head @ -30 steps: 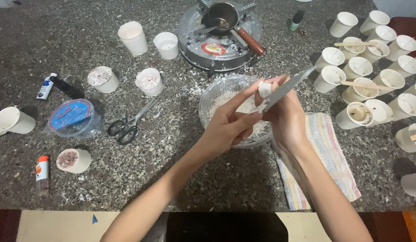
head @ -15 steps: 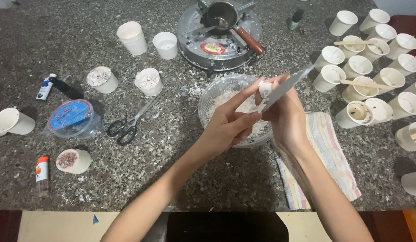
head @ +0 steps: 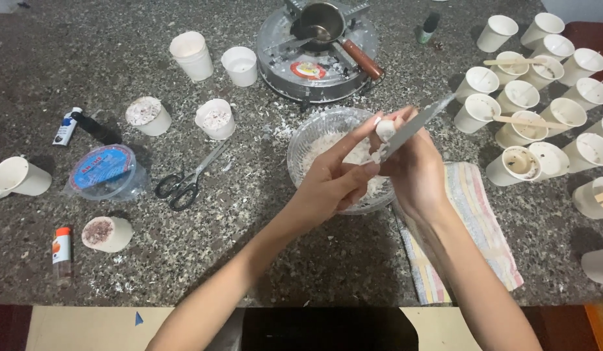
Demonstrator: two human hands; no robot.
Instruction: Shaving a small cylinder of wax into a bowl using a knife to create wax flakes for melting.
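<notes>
A small white lump (head: 384, 129) sits pinched between the thumb and fingertips of the left hand (head: 334, 182), held just above the far rim of a glass bowl (head: 306, 140) of white shavings. The right hand (head: 415, 170) is closed round a knife (head: 418, 122), its blade lying against the lump and pointing up to the right. Under the right wrist lies a striped cloth (head: 473, 214) on the speckled desk (head: 184, 253). Right of it cluster many white cups (head: 542, 104). Left of the bowl lie scissors (head: 184, 182); behind it stands a round metal stove (head: 317, 58) carrying a small pot.
</notes>
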